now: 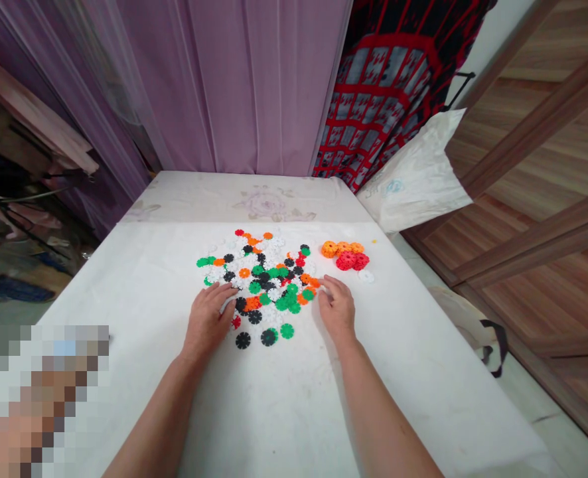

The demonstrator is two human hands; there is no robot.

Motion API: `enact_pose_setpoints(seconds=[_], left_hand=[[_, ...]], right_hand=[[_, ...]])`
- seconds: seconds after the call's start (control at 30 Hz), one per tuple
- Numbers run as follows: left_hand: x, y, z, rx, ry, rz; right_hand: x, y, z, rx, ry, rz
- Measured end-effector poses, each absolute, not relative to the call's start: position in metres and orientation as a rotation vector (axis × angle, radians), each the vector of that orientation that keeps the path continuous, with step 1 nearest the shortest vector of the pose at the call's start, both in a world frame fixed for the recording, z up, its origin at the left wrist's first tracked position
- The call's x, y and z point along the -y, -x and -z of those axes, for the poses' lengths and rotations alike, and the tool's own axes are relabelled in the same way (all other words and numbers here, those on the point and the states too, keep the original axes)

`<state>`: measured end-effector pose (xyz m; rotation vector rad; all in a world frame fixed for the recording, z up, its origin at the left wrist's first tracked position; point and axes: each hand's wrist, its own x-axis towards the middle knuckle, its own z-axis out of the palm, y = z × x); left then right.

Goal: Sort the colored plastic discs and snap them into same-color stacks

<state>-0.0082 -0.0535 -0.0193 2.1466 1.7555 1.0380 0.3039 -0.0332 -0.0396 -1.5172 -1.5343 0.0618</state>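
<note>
A loose pile of notched plastic discs (274, 273) in green, black, white, orange and red lies on the white table. My left hand (211, 313) is at the pile's left edge, thumb and fingers apart, nothing held. At the right edge is my right hand (336, 304), its fingers spread beside an orange disc, with nothing visible in its grasp. To the right of the pile sit stacks of orange discs (342, 248) and stacks of red discs (352, 261), with a white disc (366, 275) next to them.
The white cloth-covered table (274, 411) runs back to a purple curtain (254, 86). A white bag (416, 179) stands at its right rear edge. Wooden doors (547, 166) are on the right. A pixelated patch covers the lower left.
</note>
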Motion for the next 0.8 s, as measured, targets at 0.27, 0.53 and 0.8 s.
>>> enact_pose_setpoints(seconds=[0.27, 0.53, 0.8], left_hand=[[0.055, 0.006, 0.018, -1.778, -2.144, -0.997], [0.055, 0.005, 0.018, -1.773, -2.135, -1.006], [0.056, 0.005, 0.017, -1.773, -2.152, -0.998]], right_hand=[[0.032, -0.291, 0.026, 1.690, 1.399, -0.125], [0.027, -0.268, 0.020, 1.908, 1.390, -0.224], [0.027, -0.266, 0.017, 1.888, 1.409, -0.293]])
